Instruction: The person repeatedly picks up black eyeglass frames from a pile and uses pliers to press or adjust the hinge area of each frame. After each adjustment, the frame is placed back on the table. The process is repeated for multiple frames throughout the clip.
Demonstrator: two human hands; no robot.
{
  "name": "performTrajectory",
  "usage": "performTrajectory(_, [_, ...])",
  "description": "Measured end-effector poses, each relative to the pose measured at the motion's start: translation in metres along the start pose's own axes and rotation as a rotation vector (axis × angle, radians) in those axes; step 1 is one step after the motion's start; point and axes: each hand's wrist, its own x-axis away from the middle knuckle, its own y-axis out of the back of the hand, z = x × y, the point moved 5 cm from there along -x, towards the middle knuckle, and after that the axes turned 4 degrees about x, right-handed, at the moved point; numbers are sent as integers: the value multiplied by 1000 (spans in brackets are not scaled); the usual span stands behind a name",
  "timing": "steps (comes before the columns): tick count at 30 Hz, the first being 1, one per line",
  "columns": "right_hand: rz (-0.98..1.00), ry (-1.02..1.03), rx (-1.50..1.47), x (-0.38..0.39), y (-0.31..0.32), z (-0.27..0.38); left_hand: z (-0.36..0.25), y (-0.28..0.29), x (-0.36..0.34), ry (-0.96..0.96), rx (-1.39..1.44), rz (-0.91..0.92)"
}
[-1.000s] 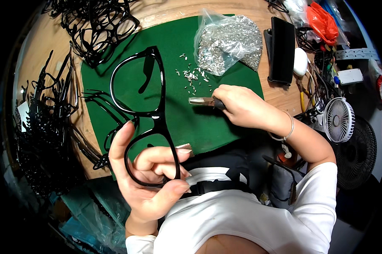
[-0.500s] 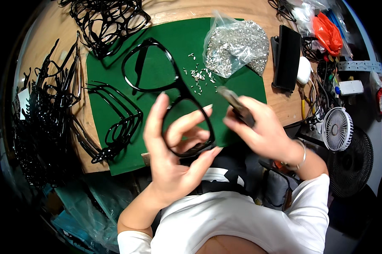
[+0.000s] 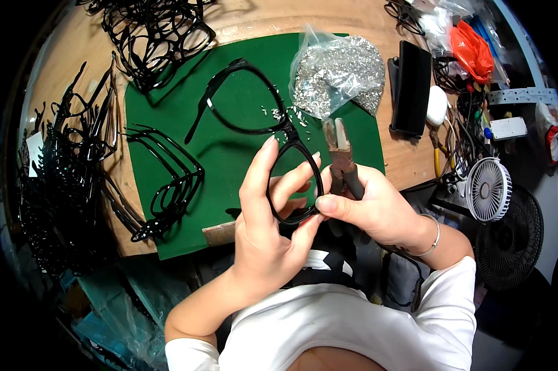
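My left hand (image 3: 260, 241) is closed on a black eyeglass frame (image 3: 290, 132), its fingers around the nearer rim and some passing behind the opening. The frame is raised over a green mat (image 3: 220, 176), one temple arm folded out at the far left end. In my right hand (image 3: 384, 207) is a pair of worn metal pliers (image 3: 342, 159), jaws pointing away from me and slightly apart, gripping nothing. My right thumb touches the frame's near right edge. Beyond the frame, small silvery pieces (image 3: 299, 114) lie scattered, partly hidden by the bridge.
A clear bag of silvery pieces (image 3: 334, 77) rests on the far part of the mat. Black eyeglass frames are heaped at left (image 3: 69, 191) and far left (image 3: 158, 37); several lie on the mat's left edge (image 3: 174, 179). A black case (image 3: 410, 89) and small white fan (image 3: 489, 188) are at right.
My right hand has come left and nearer, and its thumb now meets the frame. The pliers have turned to point away from me. The eyeglass frame has shifted right and tilted.
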Motion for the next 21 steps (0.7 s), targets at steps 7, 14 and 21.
performTrajectory(7, [152,69,77,-1,-17,12,-6,8,4,274,460,33])
performTrajectory(14, [141,85,201,5,-17,13,-7,24,15,346,542,12])
performTrajectory(21, [439,-40,708,15,-25,19,-11,36,15,328,518,90])
